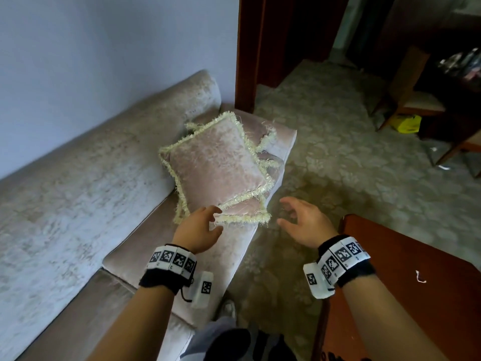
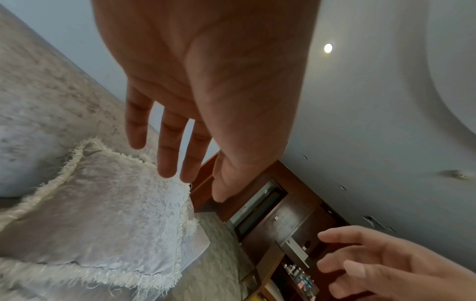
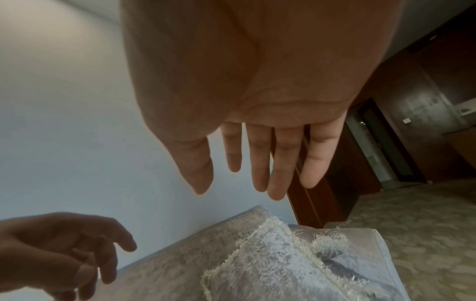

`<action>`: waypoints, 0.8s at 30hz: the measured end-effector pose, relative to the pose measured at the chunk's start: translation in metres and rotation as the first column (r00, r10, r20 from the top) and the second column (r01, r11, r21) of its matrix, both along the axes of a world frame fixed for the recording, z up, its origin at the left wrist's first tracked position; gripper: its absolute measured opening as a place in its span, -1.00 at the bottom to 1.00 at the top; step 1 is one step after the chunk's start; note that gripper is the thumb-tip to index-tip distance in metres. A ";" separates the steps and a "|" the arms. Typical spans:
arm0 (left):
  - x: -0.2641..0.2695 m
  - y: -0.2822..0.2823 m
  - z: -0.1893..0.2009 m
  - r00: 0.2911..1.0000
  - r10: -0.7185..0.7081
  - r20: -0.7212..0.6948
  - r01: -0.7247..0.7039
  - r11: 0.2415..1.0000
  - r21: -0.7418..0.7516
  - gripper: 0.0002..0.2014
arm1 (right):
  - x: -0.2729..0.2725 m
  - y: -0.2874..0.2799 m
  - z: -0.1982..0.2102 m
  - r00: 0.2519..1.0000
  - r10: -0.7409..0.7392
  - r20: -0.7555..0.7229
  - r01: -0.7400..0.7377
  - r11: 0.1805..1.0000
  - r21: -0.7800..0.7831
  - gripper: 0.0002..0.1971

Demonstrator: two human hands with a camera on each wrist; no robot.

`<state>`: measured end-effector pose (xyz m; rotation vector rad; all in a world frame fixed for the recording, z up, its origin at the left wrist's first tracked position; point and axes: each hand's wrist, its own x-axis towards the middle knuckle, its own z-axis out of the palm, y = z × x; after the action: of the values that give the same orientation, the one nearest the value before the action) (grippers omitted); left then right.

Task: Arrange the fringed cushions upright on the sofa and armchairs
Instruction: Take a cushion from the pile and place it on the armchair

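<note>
A pink fringed cushion lies flat on top of another fringed cushion, stacked at the far end of the sofa seat. A third fringed edge shows behind them. My left hand hovers just short of the stack's near corner, fingers relaxed, holding nothing. To the right of the stack, my right hand is over the carpet with spread fingers, empty too.
The sofa backrest runs along the wall on the left. A dark wooden table stands close on my right. A wooden door frame rises past the sofa's end. Patterned carpet covers the floor; chairs and a yellow bag sit far right.
</note>
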<state>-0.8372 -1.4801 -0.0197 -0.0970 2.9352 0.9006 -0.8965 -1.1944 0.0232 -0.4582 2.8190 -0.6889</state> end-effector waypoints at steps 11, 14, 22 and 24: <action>-0.203 0.003 -0.018 0.999 0.005 0.039 -0.007 0.999 0.046 -0.59 | -0.192 -0.012 -0.006 0.998 0.027 0.056 -0.028 0.999 0.019 -0.48; -0.247 0.000 -0.016 0.998 0.008 0.056 -0.009 1.000 0.027 -0.58 | -0.238 -0.018 -0.004 0.997 0.046 0.066 -0.045 0.999 -0.016 -0.49; -0.341 -0.027 -0.039 0.982 0.120 0.147 -0.122 0.993 0.000 -0.54 | -0.376 -0.049 -0.035 0.968 0.216 0.129 -0.218 0.976 -0.005 -0.48; -0.357 -0.031 -0.050 0.976 0.171 0.138 -0.170 0.985 -0.020 -0.52 | -0.411 -0.061 -0.048 0.951 0.267 0.156 -0.267 0.963 -0.019 -0.49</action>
<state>-1.1939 -1.5109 -0.0696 -0.4018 2.8337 0.8644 -1.3072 -1.2558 -0.0243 -0.7347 2.5451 -0.6335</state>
